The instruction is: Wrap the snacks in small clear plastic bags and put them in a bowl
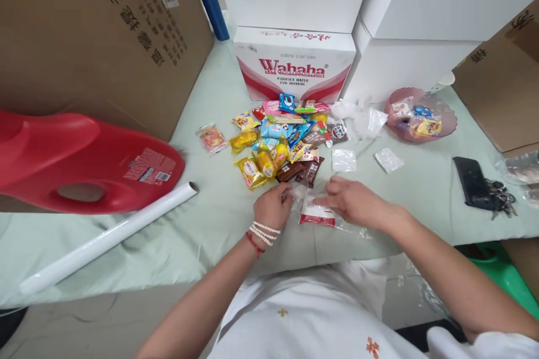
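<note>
My left hand (pixel 274 207), with bead bracelets on the wrist, is closed in a pinch on the edge of a clear plastic bag (pixel 304 197) lying on the pale green table (pixel 202 224). My right hand (pixel 352 201) grips the same bag from the right, fingers curled on it. Inside the bag lies a red and white snack packet (pixel 316 214). Just beyond the hands sits a pile of several wrapped snacks (pixel 283 140), yellow, blue, pink and brown.
A red plastic jug (pixel 76 162) and a white rolled tube (pixel 113 235) lie at left. Behind stand a Wahaha water carton (pixel 295 64), white boxes and cardboard boxes. A pink bowl (pixel 421 115) with snacks, small empty bags (pixel 344 160), a black phone (pixel 474 182) and keys (pixel 501 197) lie right.
</note>
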Motion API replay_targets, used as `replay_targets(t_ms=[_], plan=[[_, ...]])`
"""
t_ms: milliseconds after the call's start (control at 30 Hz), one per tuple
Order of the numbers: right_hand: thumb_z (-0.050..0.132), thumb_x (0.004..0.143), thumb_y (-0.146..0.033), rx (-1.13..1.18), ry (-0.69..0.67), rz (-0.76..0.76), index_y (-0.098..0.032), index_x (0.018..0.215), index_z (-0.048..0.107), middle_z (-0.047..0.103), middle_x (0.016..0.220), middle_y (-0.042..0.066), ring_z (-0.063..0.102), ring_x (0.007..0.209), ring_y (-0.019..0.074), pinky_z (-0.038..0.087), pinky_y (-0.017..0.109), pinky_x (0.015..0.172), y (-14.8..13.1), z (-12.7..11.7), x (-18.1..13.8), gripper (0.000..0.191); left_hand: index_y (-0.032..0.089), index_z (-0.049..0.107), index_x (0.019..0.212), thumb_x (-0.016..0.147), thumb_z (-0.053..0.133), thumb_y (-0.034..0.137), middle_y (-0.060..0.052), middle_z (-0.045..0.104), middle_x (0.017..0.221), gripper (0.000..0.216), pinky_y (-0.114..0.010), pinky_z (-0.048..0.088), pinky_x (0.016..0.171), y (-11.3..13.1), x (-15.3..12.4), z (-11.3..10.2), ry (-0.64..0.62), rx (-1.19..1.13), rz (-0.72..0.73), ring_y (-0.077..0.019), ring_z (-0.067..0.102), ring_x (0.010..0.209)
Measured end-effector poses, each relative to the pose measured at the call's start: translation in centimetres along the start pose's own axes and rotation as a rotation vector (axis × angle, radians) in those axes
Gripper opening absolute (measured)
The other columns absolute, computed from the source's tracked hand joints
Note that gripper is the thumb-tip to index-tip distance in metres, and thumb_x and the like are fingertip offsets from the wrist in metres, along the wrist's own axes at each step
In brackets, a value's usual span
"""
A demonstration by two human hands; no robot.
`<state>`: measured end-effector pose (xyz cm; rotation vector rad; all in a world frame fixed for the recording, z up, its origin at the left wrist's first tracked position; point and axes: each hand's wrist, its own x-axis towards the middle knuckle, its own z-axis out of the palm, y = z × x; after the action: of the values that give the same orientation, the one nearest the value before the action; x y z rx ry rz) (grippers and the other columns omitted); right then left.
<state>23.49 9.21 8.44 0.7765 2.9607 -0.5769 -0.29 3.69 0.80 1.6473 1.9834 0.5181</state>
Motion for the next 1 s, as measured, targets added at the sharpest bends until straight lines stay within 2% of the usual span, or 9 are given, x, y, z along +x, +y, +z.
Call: replay_targets(t_ms=[100, 200, 400, 500, 567, 633, 767, 867, 1000], plan=[[0.051, 0.096, -0.007, -0.064, -0.065, -0.019, -0.032, 0.140, 0.064, 0.058, 0.091, 0.008, 0.049, 0.085, 0.0224, 0.040, 0.029, 0.071, -1.7, 2.2, -2.0, 0.051, 0.023, 0.076, 0.112, 0.083, 0.059, 0.024, 0.000, 0.065, 0.070, 0.033, -0.027, 0.043, 0.063, -1.4, 0.4, -0.5, -0.036, -0.259, 0.042, -0.0173, 0.059, 0.066], [0.047, 0.098, -0.006, -0.090, -0.061, 0.047, -0.037, 0.148, 0.054, 0.056, 0.098, 0.007, 0.049, 0.088, 0.0221, 0.040, 0.028, 0.072, -2.5, 4.0, -2.8, 0.059, 0.020, 0.079, 0.090, 0.080, 0.059, 0.023, -0.003, 0.065, 0.078, 0.023, -0.030, 0.051, 0.071, -2.6, 0.4, -1.7, -0.090, -0.502, 0.133, -0.0179, 0.061, 0.073], [0.048, 0.100, -0.010, -0.064, -0.004, 0.095, -0.037, 0.150, 0.051, 0.055, 0.103, 0.008, 0.049, 0.093, 0.0230, 0.042, 0.029, 0.079, -3.3, 5.1, -2.9, 0.057, 0.020, 0.057, 0.059, 0.090, 0.050, 0.028, -0.010, 0.064, 0.098, 0.033, -0.038, 0.054, 0.092, -1.4, -1.2, -3.1, -0.081, -0.401, 0.225, -0.0237, 0.062, 0.105], [0.047, 0.101, -0.012, 0.016, 0.049, 0.136, -0.034, 0.143, 0.059, 0.056, 0.104, 0.008, 0.050, 0.094, 0.0231, 0.042, 0.029, 0.079, -3.4, 5.6, -3.0, 0.049, 0.021, 0.053, 0.067, 0.078, 0.072, 0.040, -0.009, 0.060, 0.098, 0.030, -0.038, 0.054, 0.085, -0.3, -2.0, -2.7, 0.017, -0.188, 0.159, -0.0239, 0.061, 0.096], [0.046, 0.101, -0.010, 0.080, 0.073, 0.156, -0.034, 0.141, 0.060, 0.055, 0.105, 0.007, 0.050, 0.094, 0.0224, 0.043, 0.028, 0.080, -3.2, 6.0, -3.2, 0.049, 0.020, 0.058, 0.083, 0.065, 0.082, 0.032, -0.007, 0.060, 0.096, 0.032, -0.036, 0.053, 0.076, -0.1, -2.3, -2.7, 0.025, -0.115, 0.071, -0.0217, 0.060, 0.084], [0.045, 0.099, -0.005, 0.136, 0.088, 0.152, -0.035, 0.143, 0.058, 0.054, 0.108, 0.007, 0.050, 0.096, 0.0214, 0.043, 0.029, 0.083, -3.1, 6.4, -3.4, 0.055, 0.019, 0.060, 0.088, 0.064, 0.079, 0.028, -0.002, 0.061, 0.083, 0.031, -0.031, 0.049, 0.067, -0.2, -2.5, -3.1, -0.087, -0.212, -0.023, -0.0181, 0.058, 0.071], [0.043, 0.095, 0.000, 0.200, 0.125, 0.142, -0.034, 0.148, 0.055, 0.054, 0.111, 0.007, 0.049, 0.098, 0.0210, 0.045, 0.030, 0.086, -3.1, 7.1, -3.6, 0.064, 0.017, 0.062, 0.080, 0.075, 0.072, 0.042, 0.003, 0.057, 0.062, 0.028, -0.024, 0.040, 0.053, 0.6, -2.4, -3.2, -0.336, -0.660, -0.154, -0.0110, 0.049, 0.051], [0.044, 0.094, -0.001, 0.244, 0.167, 0.146, -0.030, 0.144, 0.059, 0.056, 0.114, 0.010, 0.051, 0.101, 0.0237, 0.048, 0.035, 0.088, -3.3, 7.4, -3.8, 0.060, 0.015, 0.071, 0.091, 0.085, 0.062, 0.040, 0.000, 0.063, 0.065, 0.027, -0.025, 0.046, 0.055, 2.8, -2.5, -1.7, -0.334, -0.715, -0.085, -0.0130, 0.054, 0.054], [0.047, 0.099, -0.012, 0.416, 0.298, 0.134, -0.025, 0.143, 0.057, 0.059, 0.127, 0.013, 0.053, 0.115, 0.0254, 0.048, 0.040, 0.100, -3.4, 7.2, -5.3, 0.047, 0.020, 0.078, 0.098, 0.090, 0.051, 0.023, -0.009, 0.073, 0.092, 0.029, -0.032, 0.053, 0.071, 5.5, -3.2, 0.8, -0.150, -0.286, 0.148, -0.0209, 0.067, 0.081]])
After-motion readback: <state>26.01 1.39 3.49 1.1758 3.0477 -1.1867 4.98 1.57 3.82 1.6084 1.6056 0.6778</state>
